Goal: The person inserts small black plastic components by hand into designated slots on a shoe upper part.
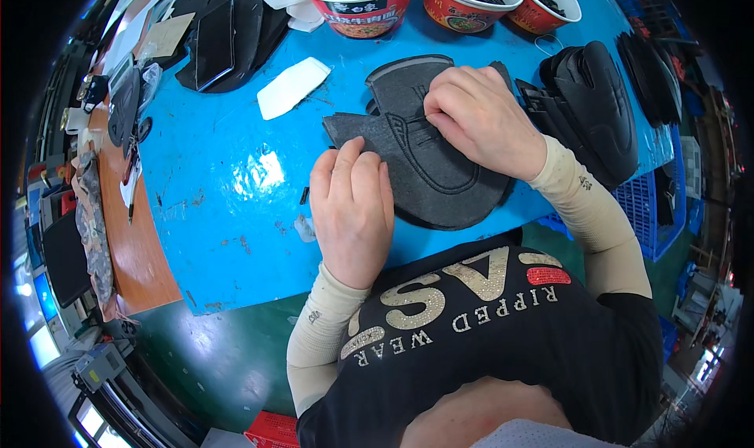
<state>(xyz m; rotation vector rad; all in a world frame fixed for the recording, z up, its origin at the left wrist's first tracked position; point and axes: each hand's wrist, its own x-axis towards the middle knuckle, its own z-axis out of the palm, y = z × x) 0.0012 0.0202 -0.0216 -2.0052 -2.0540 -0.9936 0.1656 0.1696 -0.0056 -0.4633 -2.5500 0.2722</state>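
A stack of dark grey, U-shaped fabric shoe uppers (440, 181) with raised black stitched lines lies on the table before me. My left hand (353, 204) rests at the stack's left flap, its fingers stretched out and the fingertips touching the edge. Over the middle of the stack is my right hand (479, 114), thumb and forefinger pinched together by the stitched lines. What sits in that pinch is too small or hidden to make out. The fingers cover part of the upper right flap.
Blue table (236, 236). Red-and-white paper tubs (365, 16) stand at the back, two holding black pieces. Black moulded shoe parts (597, 110) are piled at right, above a blue crate (640, 208). A white cut piece (293, 87) and a phone (214, 43) lie left.
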